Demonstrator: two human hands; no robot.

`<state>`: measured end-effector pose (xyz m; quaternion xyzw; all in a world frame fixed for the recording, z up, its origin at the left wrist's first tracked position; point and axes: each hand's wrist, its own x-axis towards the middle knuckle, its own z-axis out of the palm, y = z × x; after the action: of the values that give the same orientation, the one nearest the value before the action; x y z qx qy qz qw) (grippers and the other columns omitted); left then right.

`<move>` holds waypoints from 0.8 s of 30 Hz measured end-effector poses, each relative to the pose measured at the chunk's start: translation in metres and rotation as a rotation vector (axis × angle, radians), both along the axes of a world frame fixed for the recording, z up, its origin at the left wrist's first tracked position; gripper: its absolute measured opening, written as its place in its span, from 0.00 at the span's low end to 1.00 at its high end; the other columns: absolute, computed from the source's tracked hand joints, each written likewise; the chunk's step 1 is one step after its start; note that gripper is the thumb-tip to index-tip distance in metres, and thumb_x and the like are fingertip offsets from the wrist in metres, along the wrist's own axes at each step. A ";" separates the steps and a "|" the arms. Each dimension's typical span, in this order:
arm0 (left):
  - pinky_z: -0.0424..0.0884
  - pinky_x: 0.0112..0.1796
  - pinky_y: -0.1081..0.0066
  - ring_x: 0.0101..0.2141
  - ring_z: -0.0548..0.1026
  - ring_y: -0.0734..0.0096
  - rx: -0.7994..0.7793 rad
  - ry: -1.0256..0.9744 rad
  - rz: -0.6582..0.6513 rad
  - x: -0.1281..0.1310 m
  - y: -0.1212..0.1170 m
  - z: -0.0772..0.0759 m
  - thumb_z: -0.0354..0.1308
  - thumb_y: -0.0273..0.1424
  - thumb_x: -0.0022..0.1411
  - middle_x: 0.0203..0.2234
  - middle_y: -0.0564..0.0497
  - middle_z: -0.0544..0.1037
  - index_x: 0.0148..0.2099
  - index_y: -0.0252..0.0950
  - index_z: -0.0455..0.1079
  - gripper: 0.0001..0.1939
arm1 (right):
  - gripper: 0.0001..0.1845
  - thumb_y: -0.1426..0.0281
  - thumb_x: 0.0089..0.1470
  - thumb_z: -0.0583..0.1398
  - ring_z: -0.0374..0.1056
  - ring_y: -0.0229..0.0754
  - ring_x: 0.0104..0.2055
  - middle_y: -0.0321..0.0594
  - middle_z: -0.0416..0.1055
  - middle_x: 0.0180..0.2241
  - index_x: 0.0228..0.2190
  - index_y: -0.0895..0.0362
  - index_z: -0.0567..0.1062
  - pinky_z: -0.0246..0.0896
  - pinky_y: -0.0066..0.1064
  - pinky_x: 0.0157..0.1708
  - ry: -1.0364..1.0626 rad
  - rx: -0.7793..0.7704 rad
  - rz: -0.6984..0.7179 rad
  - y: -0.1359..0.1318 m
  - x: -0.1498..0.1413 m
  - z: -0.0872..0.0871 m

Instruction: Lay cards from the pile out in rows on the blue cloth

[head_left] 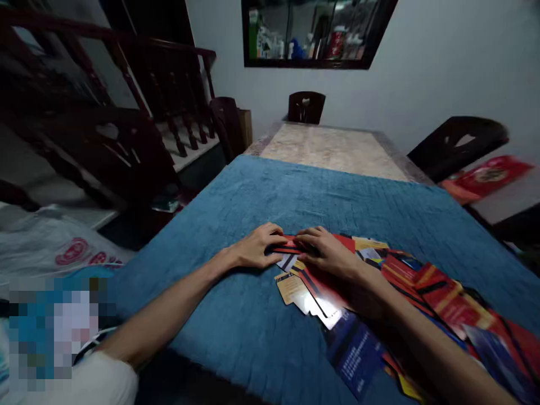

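Note:
A red card [288, 243] with a dark stripe lies between my two hands at the left end of a spread of cards. My left hand [256, 246] has its thumb and curled fingers closed at the card's left end. From the right, my right hand [327, 251] holds the same card with bent fingers, its palm over other cards. Just below are a yellow card [287, 288] and a white card [288, 262], partly covered. A dark blue card [353, 351] with printed lines lies nearer to me. More red cards [439, 289] overlap beneath and beyond my right forearm.
A blue cloth [253, 191] covers the near part of the stone-topped table [329, 147]. Dark wooden chairs [306, 107] stand around it. A red bag [491, 175] is at the right, and a white plastic bag [63, 242] at the left near the stair railing [169, 48].

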<state>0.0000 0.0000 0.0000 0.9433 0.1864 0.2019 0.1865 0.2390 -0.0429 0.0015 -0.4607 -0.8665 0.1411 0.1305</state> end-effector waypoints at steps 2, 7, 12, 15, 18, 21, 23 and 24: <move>0.67 0.52 0.61 0.48 0.69 0.59 -0.005 0.018 0.024 0.000 0.000 0.000 0.60 0.31 0.60 0.47 0.40 0.72 0.53 0.30 0.72 0.19 | 0.17 0.65 0.57 0.61 0.63 0.50 0.49 0.48 0.72 0.50 0.47 0.58 0.75 0.59 0.43 0.50 -0.012 0.000 0.000 -0.001 -0.001 0.003; 0.68 0.50 0.62 0.47 0.70 0.60 -0.014 0.014 0.045 0.002 0.001 0.001 0.58 0.30 0.61 0.45 0.42 0.75 0.50 0.32 0.73 0.16 | 0.15 0.66 0.58 0.60 0.66 0.49 0.48 0.48 0.73 0.49 0.46 0.57 0.76 0.61 0.41 0.48 0.004 0.005 0.015 -0.005 -0.002 0.011; 0.68 0.48 0.65 0.45 0.73 0.63 -0.047 -0.055 0.051 0.003 0.004 0.000 0.57 0.30 0.64 0.42 0.44 0.78 0.47 0.33 0.76 0.11 | 0.14 0.67 0.61 0.56 0.69 0.47 0.46 0.46 0.76 0.44 0.45 0.56 0.77 0.63 0.38 0.47 0.107 0.003 0.013 -0.007 0.001 0.015; 0.69 0.46 0.68 0.42 0.75 0.66 -0.069 -0.089 0.066 0.004 0.009 -0.001 0.54 0.31 0.66 0.40 0.46 0.80 0.45 0.35 0.76 0.11 | 0.16 0.67 0.63 0.52 0.70 0.45 0.44 0.44 0.77 0.42 0.45 0.55 0.77 0.64 0.36 0.45 0.181 0.001 -0.029 -0.007 0.001 0.014; 0.69 0.45 0.70 0.40 0.76 0.68 -0.105 -0.131 0.087 0.005 0.015 -0.003 0.51 0.31 0.68 0.38 0.46 0.81 0.43 0.34 0.77 0.13 | 0.16 0.66 0.63 0.52 0.71 0.45 0.42 0.43 0.78 0.41 0.44 0.54 0.78 0.64 0.35 0.43 0.248 0.014 -0.094 -0.005 0.001 0.009; 0.70 0.44 0.71 0.39 0.77 0.69 -0.146 -0.142 0.133 0.006 0.020 -0.005 0.50 0.31 0.69 0.38 0.47 0.82 0.44 0.34 0.77 0.14 | 0.16 0.67 0.62 0.52 0.72 0.45 0.40 0.43 0.78 0.39 0.42 0.54 0.78 0.64 0.33 0.40 0.305 0.035 -0.148 -0.001 0.001 0.001; 0.70 0.44 0.72 0.40 0.77 0.68 -0.164 -0.148 0.172 0.006 0.022 -0.007 0.49 0.30 0.69 0.39 0.47 0.82 0.45 0.33 0.77 0.15 | 0.16 0.68 0.62 0.51 0.72 0.44 0.38 0.43 0.78 0.38 0.41 0.55 0.78 0.64 0.32 0.39 0.335 0.045 -0.173 0.001 0.001 -0.004; 0.70 0.44 0.72 0.40 0.78 0.68 -0.171 -0.151 0.190 0.006 0.024 -0.008 0.49 0.30 0.68 0.40 0.47 0.81 0.46 0.33 0.77 0.15 | 0.16 0.68 0.61 0.51 0.72 0.44 0.37 0.43 0.78 0.37 0.40 0.55 0.78 0.63 0.32 0.38 0.344 0.048 -0.184 0.001 0.000 -0.006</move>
<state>0.0064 0.0237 -0.0076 0.8843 0.2766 0.2722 0.2595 0.2389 -0.0418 -0.0041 -0.5036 -0.7889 0.1846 0.2999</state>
